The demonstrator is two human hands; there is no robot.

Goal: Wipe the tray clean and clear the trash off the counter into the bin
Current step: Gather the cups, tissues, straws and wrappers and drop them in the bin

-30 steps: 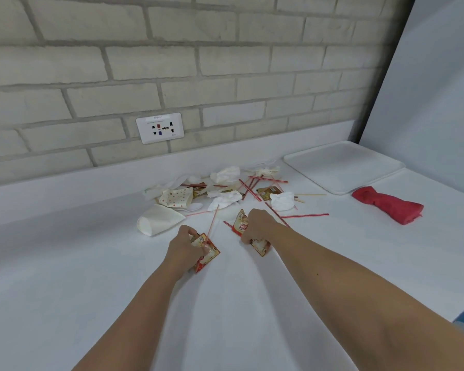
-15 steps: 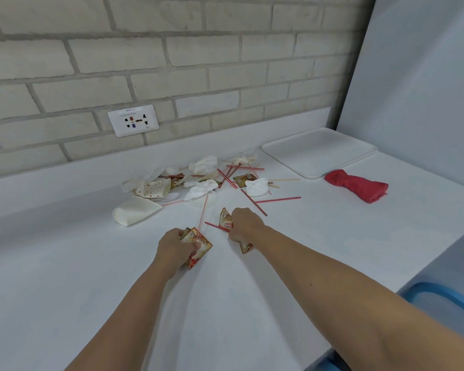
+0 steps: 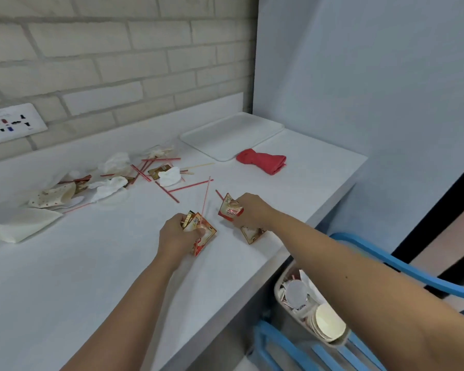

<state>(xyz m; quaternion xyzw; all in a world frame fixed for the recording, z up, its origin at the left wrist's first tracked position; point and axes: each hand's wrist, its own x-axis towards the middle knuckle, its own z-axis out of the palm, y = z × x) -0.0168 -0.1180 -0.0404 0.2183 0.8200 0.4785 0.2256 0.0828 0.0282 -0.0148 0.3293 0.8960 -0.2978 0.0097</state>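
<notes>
Centre frame, both hands are full. The left hand (image 3: 177,236) has its fingers curled round a bunch of red-and-white sachets (image 3: 204,234), with a thin red straw (image 3: 205,196) poking up out of the grip. Just to its right, the right hand (image 3: 252,213) clutches more packets (image 3: 229,210), one brown one sticking out below the wrist. Both hands sit low over the white counter (image 3: 91,277), near its front edge. Up and to the left, the loose trash (image 3: 113,178) is scattered about: crumpled napkins, red straws and, at far left, a flattened paper cup (image 3: 24,226). Top middle, the white tray (image 3: 233,135) lies in the corner, with a red cloth (image 3: 261,160) on the counter just beside its near edge. Lower right, below the counter edge, the bin (image 3: 277,290) shows cups and lids inside, next to a blue frame (image 3: 439,286).
</notes>
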